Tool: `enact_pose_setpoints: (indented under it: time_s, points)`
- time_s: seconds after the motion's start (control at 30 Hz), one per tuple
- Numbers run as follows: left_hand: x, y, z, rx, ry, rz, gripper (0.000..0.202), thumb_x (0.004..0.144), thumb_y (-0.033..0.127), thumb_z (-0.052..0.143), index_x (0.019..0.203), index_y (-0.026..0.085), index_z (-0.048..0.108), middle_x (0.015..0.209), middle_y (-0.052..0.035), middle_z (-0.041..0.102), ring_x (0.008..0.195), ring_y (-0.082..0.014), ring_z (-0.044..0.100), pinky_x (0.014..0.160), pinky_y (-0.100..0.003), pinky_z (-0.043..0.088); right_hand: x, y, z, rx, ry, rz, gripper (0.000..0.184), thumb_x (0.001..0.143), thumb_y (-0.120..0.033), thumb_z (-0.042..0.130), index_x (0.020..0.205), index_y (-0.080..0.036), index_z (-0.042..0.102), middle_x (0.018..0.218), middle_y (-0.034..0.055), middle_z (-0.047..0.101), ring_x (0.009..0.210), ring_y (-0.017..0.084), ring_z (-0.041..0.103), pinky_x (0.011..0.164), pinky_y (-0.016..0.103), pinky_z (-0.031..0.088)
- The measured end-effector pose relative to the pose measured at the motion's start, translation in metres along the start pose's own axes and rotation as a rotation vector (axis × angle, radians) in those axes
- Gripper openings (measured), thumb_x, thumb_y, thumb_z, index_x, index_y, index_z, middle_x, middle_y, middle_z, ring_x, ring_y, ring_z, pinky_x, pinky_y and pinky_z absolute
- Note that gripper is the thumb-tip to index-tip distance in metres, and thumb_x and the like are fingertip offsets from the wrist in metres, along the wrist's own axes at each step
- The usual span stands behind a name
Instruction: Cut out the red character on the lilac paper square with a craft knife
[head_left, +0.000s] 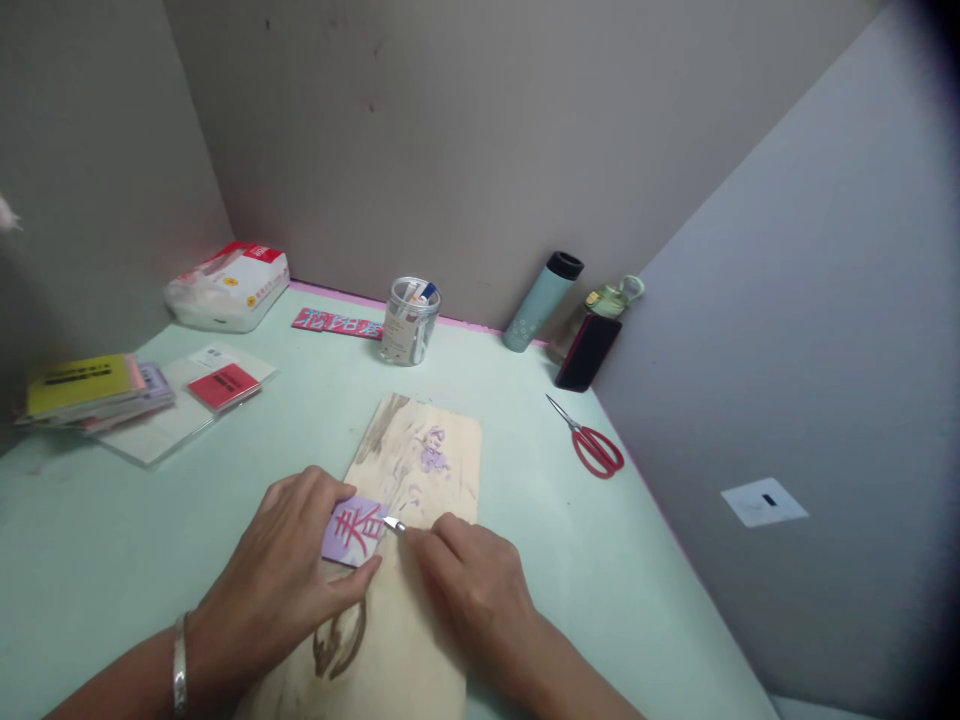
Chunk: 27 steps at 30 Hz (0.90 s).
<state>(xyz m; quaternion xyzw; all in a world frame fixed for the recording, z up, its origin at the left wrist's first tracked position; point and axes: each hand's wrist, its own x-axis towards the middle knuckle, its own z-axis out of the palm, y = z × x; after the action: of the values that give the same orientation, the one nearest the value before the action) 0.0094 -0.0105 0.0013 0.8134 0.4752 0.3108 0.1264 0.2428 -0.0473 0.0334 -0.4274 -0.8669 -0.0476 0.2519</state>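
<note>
My left hand [300, 565] grips a small square block [352, 532] between thumb and fingers. The block has a pale purple face bearing a red Chinese character. In my right hand [476, 580] is a craft knife [394, 524], its handle mostly hidden by the fingers. The blade tip meets, or comes very near, the block's right edge. Both hands are over a light wooden board [427, 600] marked with brown stains, purple shavings or smears, and a dark curved mark.
Red-handled scissors [596, 450] lie right of the board. Behind stand a jar of tools [405, 335], a teal tumbler [536, 310], a green bottle [609, 298] and a phone [589, 352]. At left are stacked packets [86, 388], a red packet [223, 386] and a tissue pack [232, 285].
</note>
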Motion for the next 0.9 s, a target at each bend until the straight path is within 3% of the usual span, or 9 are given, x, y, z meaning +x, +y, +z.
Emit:
enact_pose_setpoints:
  time_s: [0.27,0.5,0.73,0.9]
  points:
    - [-0.0019,0.0009,0.003,0.011,0.06,0.032,0.032,0.082,0.035,0.071,0.105,0.02,0.054,0.095,-0.0051,0.055,0.087,-0.0285,0.057,0.078,-0.046,0.05,0.0007,-0.0066,0.0018,0.001,0.015,0.03,0.02,0.096,-0.009,0.046,0.104,-0.018,0.062,0.075,0.0011,0.055,0.058,0.017,0.045,0.054,0.03,0.028]
    - [-0.0004,-0.0003,0.0018,0.014,0.043,0.018,0.033,0.084,0.04,0.071,0.106,0.022,0.054,0.096,-0.0042,0.056,0.09,-0.0281,0.058,0.08,-0.044,0.049,-0.0012,-0.0053,0.0042,-0.052,0.0,0.044,0.02,0.091,-0.006,0.049,0.099,-0.02,0.061,0.074,0.0007,0.055,0.058,0.016,0.042,0.054,0.031,0.023]
    - [-0.0023,-0.0034,0.0041,0.026,0.029,0.021,0.035,0.085,0.039,0.07,0.109,0.022,0.051,0.098,-0.0038,0.054,0.091,-0.0277,0.056,0.081,-0.043,0.048,-0.0019,-0.0054,0.0007,-0.016,-0.017,0.058,0.022,0.091,-0.006,0.049,0.102,-0.019,0.061,0.076,0.0009,0.056,0.058,0.016,0.044,0.054,0.03,0.026]
    - [-0.0035,-0.0027,0.0058,0.031,0.03,0.026,0.035,0.085,0.039,0.07,0.109,0.022,0.051,0.098,-0.0042,0.053,0.09,-0.0279,0.055,0.079,-0.044,0.048,0.0014,-0.0101,0.0022,-0.007,-0.024,0.088,0.025,0.081,-0.005,0.054,0.1,-0.019,0.061,0.076,0.0009,0.057,0.058,0.015,0.045,0.054,0.029,0.028]
